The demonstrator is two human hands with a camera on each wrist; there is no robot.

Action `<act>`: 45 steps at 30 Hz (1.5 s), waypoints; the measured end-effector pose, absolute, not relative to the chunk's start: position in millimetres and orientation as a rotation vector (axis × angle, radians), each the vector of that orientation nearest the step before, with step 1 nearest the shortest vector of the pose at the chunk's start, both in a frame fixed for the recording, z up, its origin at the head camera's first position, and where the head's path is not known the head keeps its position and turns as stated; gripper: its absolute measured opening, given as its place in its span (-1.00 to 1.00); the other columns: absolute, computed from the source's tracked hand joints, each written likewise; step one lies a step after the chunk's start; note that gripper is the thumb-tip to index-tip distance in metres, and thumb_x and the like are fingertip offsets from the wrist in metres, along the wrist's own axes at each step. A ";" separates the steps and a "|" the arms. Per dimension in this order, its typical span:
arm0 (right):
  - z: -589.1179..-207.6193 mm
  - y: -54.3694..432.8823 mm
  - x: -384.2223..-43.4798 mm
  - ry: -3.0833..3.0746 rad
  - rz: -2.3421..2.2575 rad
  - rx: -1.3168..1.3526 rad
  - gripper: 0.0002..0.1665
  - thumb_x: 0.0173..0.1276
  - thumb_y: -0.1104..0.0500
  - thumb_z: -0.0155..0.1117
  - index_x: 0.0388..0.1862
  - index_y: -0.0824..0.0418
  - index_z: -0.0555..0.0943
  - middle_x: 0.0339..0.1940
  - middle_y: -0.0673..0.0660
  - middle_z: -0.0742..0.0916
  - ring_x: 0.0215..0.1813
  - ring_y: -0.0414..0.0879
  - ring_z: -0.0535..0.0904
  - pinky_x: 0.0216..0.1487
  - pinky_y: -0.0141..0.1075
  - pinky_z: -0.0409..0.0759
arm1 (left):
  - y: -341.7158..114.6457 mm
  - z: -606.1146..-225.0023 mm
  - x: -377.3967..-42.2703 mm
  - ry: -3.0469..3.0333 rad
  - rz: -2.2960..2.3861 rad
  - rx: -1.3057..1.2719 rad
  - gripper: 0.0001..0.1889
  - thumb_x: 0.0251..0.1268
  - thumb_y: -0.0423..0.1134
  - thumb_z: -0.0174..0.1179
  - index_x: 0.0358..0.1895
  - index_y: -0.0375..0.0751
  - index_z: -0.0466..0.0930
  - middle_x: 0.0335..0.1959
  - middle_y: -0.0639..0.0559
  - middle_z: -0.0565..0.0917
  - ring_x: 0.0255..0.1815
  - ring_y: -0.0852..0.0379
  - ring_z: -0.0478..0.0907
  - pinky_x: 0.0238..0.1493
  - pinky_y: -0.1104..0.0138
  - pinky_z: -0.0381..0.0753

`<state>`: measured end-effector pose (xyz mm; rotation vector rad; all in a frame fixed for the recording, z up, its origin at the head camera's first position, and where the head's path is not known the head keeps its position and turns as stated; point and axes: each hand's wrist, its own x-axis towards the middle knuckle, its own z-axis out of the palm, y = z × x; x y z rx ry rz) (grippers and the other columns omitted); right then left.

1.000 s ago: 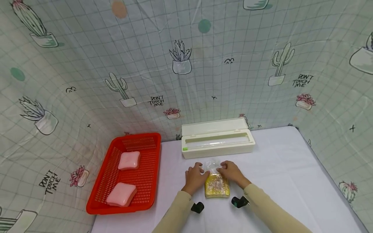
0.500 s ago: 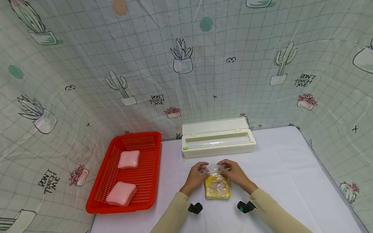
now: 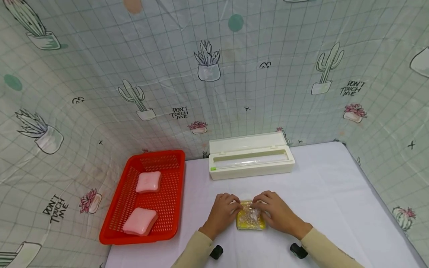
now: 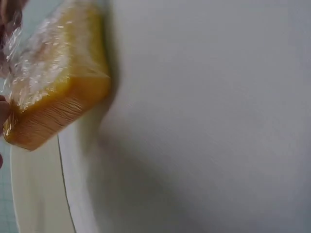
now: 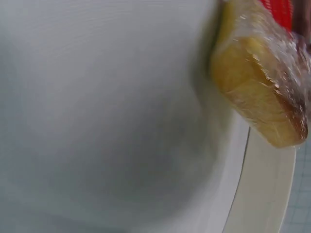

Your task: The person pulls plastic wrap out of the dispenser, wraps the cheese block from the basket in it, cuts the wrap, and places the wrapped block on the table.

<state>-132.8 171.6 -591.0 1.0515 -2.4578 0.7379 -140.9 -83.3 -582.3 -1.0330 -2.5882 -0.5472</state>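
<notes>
A yellow block, shaped like a bar of soap (image 3: 251,222), lies on the white table wrapped in clear cling film (image 3: 249,213). My left hand (image 3: 221,213) is at its far left corner, fingers curled and pinching the film. At the far right corner my right hand (image 3: 276,212) likewise pinches film with bent fingers. Crinkled film covers the top of the block (image 4: 63,92) in the left wrist view, with fingertips at the left edge. The right wrist view shows the block's smooth film-covered side (image 5: 257,92); the right fingers are mostly cut off there.
Behind the hands stands a white cling film dispenser (image 3: 253,172), lid raised, a film roll inside. To the left, a red plastic basket (image 3: 164,223) holds two pink soap bars (image 3: 140,222). A patterned cloth (image 3: 234,89) hangs behind the table.
Both hands have drawn the loose film from beyond the block's far edge back toward the body, over its top. The forearms have spread apart; the block has stayed about in place.
</notes>
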 end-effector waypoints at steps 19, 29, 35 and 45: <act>-601.1 170.2 -110.1 -2.634 0.268 1.088 -0.50 0.45 0.00 0.42 0.25 0.22 0.74 0.29 0.14 0.73 0.24 0.19 0.61 0.20 0.07 0.58 | -73.5 -594.1 -115.8 -2.767 0.142 -0.982 -0.50 0.46 0.26 0.25 0.30 0.13 0.70 0.28 0.24 0.67 0.23 0.16 0.57 0.26 0.19 0.49; -605.7 166.1 -108.0 -2.647 0.230 1.042 -0.45 0.38 -0.04 0.48 0.25 0.20 0.73 0.27 0.11 0.72 0.28 0.15 0.60 0.17 0.06 0.59 | -74.0 -598.2 -112.5 -2.769 0.067 -0.946 -0.49 0.43 0.24 0.29 0.34 0.16 0.67 0.30 0.24 0.69 0.20 0.14 0.59 0.26 0.18 0.49; -608.5 163.8 -105.7 -2.652 0.189 0.990 -0.42 0.31 -0.07 0.54 0.24 0.15 0.75 0.25 0.07 0.75 0.29 0.14 0.60 0.15 0.06 0.58 | -70.5 -600.7 -112.6 -2.750 0.082 -0.940 -0.53 0.41 0.24 0.31 0.28 0.20 0.71 0.26 0.25 0.71 0.20 0.15 0.60 0.25 0.17 0.50; -615.4 160.9 -106.4 -2.629 0.168 0.973 -0.41 0.26 -0.07 0.58 0.21 0.15 0.76 0.24 0.06 0.75 0.25 0.15 0.61 0.12 0.04 0.60 | -66.5 -605.8 -113.3 -2.777 0.115 -0.922 -0.54 0.41 0.25 0.31 0.27 0.23 0.72 0.25 0.27 0.70 0.19 0.17 0.57 0.23 0.18 0.49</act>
